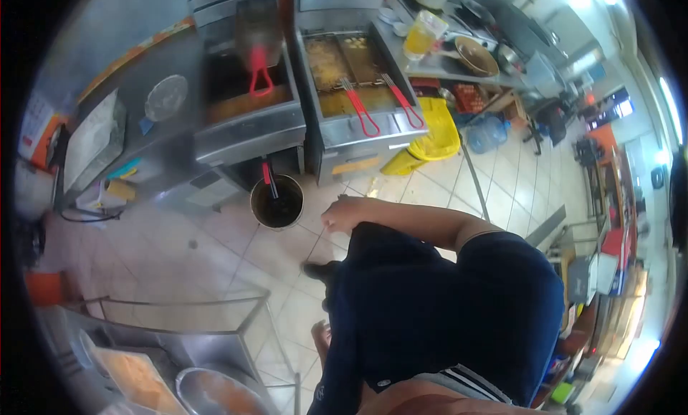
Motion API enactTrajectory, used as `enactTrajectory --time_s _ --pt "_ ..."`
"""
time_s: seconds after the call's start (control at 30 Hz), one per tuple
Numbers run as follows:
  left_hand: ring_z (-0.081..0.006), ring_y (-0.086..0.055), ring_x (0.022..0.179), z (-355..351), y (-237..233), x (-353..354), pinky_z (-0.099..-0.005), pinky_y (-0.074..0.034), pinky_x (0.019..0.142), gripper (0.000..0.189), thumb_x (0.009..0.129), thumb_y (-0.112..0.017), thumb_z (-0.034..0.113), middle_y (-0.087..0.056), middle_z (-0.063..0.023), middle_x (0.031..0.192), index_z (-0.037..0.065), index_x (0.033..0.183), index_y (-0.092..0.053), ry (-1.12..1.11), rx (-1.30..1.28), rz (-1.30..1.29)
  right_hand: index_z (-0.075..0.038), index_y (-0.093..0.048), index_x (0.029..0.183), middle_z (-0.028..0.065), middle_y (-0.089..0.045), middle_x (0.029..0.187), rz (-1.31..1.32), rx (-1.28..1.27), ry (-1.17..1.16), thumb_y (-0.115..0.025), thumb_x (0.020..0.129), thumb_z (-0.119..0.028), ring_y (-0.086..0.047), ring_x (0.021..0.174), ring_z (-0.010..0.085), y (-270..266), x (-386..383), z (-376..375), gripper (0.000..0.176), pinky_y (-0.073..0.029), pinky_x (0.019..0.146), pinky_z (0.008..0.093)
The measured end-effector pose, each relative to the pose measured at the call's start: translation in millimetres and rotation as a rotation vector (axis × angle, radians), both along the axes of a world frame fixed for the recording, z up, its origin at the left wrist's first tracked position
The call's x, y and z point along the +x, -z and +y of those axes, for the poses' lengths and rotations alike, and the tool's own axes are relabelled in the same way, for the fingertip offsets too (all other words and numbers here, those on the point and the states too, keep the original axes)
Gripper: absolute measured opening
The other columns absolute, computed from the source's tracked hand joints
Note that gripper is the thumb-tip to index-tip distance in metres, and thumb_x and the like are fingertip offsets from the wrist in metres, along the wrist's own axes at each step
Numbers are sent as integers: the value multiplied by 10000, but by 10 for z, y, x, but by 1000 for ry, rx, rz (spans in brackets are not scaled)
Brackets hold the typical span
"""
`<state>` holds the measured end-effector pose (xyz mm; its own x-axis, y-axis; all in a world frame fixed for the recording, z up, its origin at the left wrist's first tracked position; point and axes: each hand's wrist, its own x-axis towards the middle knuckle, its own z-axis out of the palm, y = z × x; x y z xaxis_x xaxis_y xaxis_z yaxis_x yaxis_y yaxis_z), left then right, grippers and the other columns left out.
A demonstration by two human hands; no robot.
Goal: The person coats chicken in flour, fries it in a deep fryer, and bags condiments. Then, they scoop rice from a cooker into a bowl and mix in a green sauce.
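Note:
My right hand (pixel 342 214) hangs in front of my body with its fingers loosely curled, and I see nothing in them. Nearest to it is a dark round bucket (pixel 295 218) on the tiled floor, apart from the hand. A red-handled tool (pixel 268 174) leans in that bucket. Lower down, my left hand (pixel 320 335) shows only partly beside my dark shirt; its fingers are too hidden to read. Ahead stands a deep fryer (pixel 373 137) with two red-handled fry baskets (pixel 358 108) in its oil. On the left fryer (pixel 247 139), another red-handled basket (pixel 259 74) sits raised at the back.
A yellow mop bucket (pixel 436 139) stands right of the fryers. Behind it are a counter with a yellow-filled jug (pixel 424 35) and a brown bowl (pixel 476 56), and a blue water bottle (pixel 487 135). A metal-framed table (pixel 236 336) with a large bowl (pixel 222 393) is at lower left.

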<state>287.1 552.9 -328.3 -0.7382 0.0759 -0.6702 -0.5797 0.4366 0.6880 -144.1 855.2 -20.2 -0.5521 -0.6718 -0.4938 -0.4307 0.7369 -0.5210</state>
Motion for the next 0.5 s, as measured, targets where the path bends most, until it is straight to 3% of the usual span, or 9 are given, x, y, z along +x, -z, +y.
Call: enactTrajectory --time_s 0.13,0.17,0.27,0.3,0.33,0.37,0.4,0.47,0.5 --pt "-220 -608 704 -332 -232 -524 -335 -489 619 279 854 -548 198 -636 -139 879 37 1082 -564 101 28 -108 -106 -617 962 146 -647 919 -175 78 427 -515 859 -367 -606 909 324 -10 249 516 298 -468 801 415" --pt "-221 -607 706 -373 -323 -712 -335 -490 622 287 851 -554 200 -635 -138 890 39 1089 -559 133 28 -124 -98 -623 952 148 -644 937 -36 1 431 -509 856 -367 -604 917 323 240 321 790 308 -465 816 413" --pt "-222 -606 713 -442 -446 -1387 -336 -492 632 312 843 -571 208 -632 -136 922 45 1109 -546 247 22 -169 -78 -631 950 166 -633 963 -13 58 604 -509 848 -358 -593 921 334 751 614 1632 322 -459 830 418" --pt "-222 -606 715 -467 -317 -1563 -336 -492 635 321 841 -577 210 -631 -135 933 47 1115 -541 284 16 -172 -10 -655 832 203 -645 855 158 -6 636 -512 835 -323 -622 838 366 950 841 1941 344 -482 757 450" --pt "-220 -606 713 -443 -172 -1778 -338 -491 633 321 845 -577 219 -631 -130 925 45 1113 -538 319 41 -111 -6 -659 834 213 -644 869 176 37 745 -500 842 -339 -618 862 373 1148 1093 2229 369 -484 769 450" --pt "-218 -605 711 -440 35 -1956 -341 -490 632 321 850 -578 228 -631 -125 917 44 1110 -535 352 66 -48 9 -657 806 223 -644 897 -92 148 873 -485 851 -347 -617 880 372 596 1251 2347 398 -485 778 445" --pt "-216 -605 709 -390 158 -2135 -343 -489 630 322 855 -579 237 -630 -120 908 42 1107 -533 384 90 16 19 -656 791 204 -657 855 -76 177 890 -480 849 -346 -640 816 342 601 1478 2595 409 -495 753 435" --pt "-184 -594 659 172 -124 -2537 -336 -473 565 293 862 -568 245 -632 -81 863 41 1072 -550 -17 177 -397 -9 -667 805 152 -670 751 -274 207 998 -473 853 -321 -651 625 269 646 1865 3080 371 -516 681 401" --pt "-164 -583 623 674 -475 -2693 -327 -460 524 263 859 -566 268 -633 -64 842 62 1021 -578 1 107 -361 -9 -661 850 167 -666 761 -313 188 858 -483 868 -322 -654 613 253 944 2036 3396 361 -536 625 372"
